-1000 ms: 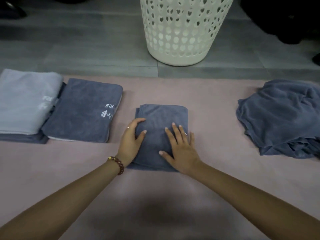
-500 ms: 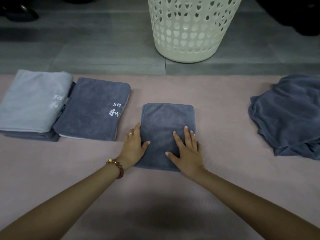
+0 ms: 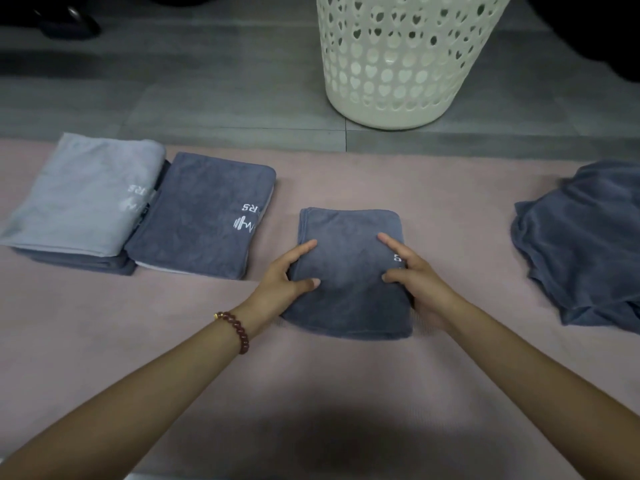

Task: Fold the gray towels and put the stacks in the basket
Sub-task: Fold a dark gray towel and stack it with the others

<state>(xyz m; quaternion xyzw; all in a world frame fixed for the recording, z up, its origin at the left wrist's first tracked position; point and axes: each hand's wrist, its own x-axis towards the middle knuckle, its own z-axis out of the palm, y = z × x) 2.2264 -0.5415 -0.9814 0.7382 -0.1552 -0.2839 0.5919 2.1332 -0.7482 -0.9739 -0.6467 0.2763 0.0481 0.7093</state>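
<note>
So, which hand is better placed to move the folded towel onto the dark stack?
Probably left: left hand grips the folded towel on its side nearest the dark stack; right hand is farther.

Light: dim, soft.
Shadow: dark blot on the pink mat point(image 3: 104, 323) — bottom centre.
Edges: wide-angle bend, top corners murky.
Focus: slightly soft throughout.

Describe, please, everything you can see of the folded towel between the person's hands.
The folded towel is dark gray, plush-looking cloth, folded into a compact rectangle. White lettering peeks out at its right edge. It lies on the pink mat, in front of the person. The left hand grips its left edge, the right hand its right edge, thumbs on top.
</note>
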